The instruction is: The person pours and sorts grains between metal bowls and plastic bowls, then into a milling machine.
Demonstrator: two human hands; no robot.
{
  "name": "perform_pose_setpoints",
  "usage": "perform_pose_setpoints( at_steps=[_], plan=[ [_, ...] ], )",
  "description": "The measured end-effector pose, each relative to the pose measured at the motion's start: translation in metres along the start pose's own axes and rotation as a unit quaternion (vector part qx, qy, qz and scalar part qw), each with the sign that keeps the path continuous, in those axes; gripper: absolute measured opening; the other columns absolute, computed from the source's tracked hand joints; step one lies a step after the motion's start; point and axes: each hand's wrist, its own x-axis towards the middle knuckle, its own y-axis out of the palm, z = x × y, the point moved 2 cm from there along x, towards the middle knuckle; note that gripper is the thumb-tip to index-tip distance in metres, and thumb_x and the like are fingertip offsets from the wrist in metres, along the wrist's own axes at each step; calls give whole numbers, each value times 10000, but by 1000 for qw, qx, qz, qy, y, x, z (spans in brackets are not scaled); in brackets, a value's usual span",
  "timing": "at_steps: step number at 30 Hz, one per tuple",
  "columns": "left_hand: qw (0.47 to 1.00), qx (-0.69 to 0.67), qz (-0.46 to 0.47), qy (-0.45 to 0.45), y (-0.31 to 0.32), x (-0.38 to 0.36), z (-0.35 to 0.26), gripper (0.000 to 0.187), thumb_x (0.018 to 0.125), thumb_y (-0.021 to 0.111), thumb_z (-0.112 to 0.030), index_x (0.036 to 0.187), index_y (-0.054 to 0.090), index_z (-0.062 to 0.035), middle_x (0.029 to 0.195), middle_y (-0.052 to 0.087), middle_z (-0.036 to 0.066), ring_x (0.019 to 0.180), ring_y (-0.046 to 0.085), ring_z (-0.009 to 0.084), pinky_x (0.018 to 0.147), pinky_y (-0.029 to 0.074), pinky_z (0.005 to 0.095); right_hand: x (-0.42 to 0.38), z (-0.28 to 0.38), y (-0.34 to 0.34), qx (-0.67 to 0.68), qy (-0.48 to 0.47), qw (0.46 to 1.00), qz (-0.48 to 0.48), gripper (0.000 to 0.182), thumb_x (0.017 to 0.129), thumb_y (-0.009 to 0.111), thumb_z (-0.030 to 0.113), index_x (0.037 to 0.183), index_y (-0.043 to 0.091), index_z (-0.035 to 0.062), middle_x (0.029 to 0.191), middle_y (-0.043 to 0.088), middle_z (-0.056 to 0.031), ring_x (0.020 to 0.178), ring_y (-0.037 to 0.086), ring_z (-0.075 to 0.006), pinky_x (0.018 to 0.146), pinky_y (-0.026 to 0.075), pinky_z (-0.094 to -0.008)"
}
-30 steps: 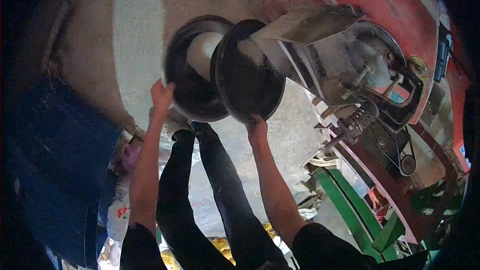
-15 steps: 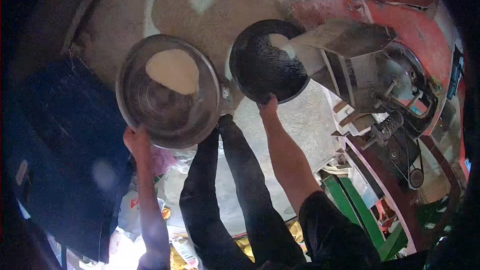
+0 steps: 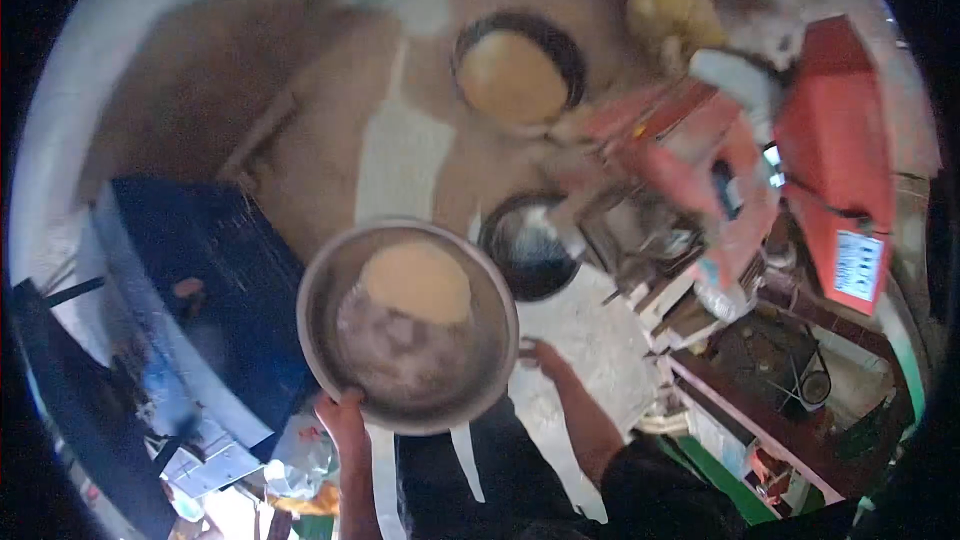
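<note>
My left hand (image 3: 345, 418) grips the lower left rim of a wide metal basin (image 3: 410, 380), thumb over the edge. A mound of pale tan grain or powder (image 3: 418, 282) lies in the upper part of the basin. My right hand (image 3: 540, 355) is beside the basin's right edge, fingers partly spread; I see nothing in it. Just above that hand, a dark round pan (image 3: 540, 275) sits under the machine's outlet with a little pale material inside.
A red machine (image 3: 835, 170) with a belt-driven frame stands at the right. Farther ahead is another dark pan (image 3: 515, 75) full of tan material. A yellowish sack (image 3: 675, 5) lies at the top. Dark blue cloth (image 3: 215, 290) covers something at the left.
The view has shifted, showing more of the floor ahead and the red machine. My right hand has let go of the dark pan and come near the basin, which is still in my left hand.
</note>
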Motion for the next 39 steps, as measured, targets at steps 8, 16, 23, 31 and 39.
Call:
perform_pose_setpoints(
  at_steps=[8,16,23,31,39],
  plan=[
    [988,-134,76,16,-62,-91,-117,260,606,518,64,845,621,54,807,631,50,717,573,157,671,455,275,-230,200,132,-16,-348,937,16,513,915,475,376,1298,428,38,1270,496,-86,1120,492,-224,947,404,-377],
    [938,-324,124,31,-141,-115,-203,178,671,543,54,839,600,44,747,605,56,676,564,144,591,438,261,-421,393,239,196,-466,863,6,459,927,437,412,1238,480,77,1150,547,-83,986,540,-208,873,435,-343],
    [845,-525,85,55,-212,-101,-243,103,696,542,9,788,589,9,688,572,30,627,544,119,576,439,255,-568,474,445,-67,-520,851,18,539,691,536,72,1222,472,4,1036,577,-96,923,569,-231,782,466,-347],
    [665,-743,78,-2,-257,-96,-283,237,789,535,-75,1015,511,-7,919,556,86,795,561,185,698,485,330,-692,485,704,-405,-626,650,147,517,663,546,115,1166,544,-2,995,594,-89,881,570,-185,776,446,-264],
    [501,-827,254,-6,-268,-64,-312,248,826,513,-186,1022,510,-34,979,569,96,892,564,233,852,449,395,-724,358,849,-543,-806,217,86,382,605,538,50,972,609,-24,769,606,-62,720,545,-165,652,423,-248]
  ],
)
